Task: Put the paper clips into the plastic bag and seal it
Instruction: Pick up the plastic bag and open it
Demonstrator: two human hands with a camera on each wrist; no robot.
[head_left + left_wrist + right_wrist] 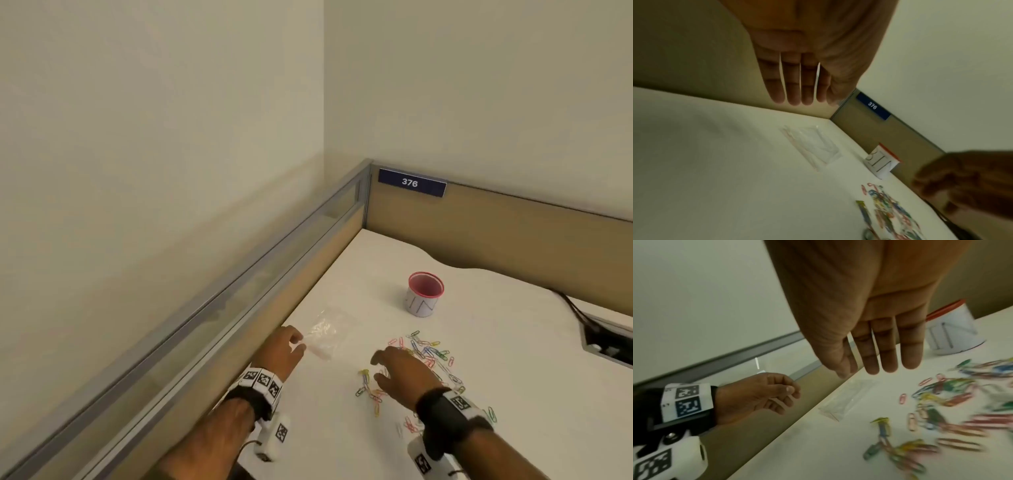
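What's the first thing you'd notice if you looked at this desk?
Probably the colorful paper clips scattered on the white desk, under the right hand. Next, the red-rimmed cup standing behind them. A clear plastic bag lies flat by the left hand, which is easy to miss.

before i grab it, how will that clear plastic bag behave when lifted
The plastic bag looks thin and crinkled, so it will probably flop and sag. Lying flat on the table, its edge may be hard to pinch, and its glossy film could slide if pushed.
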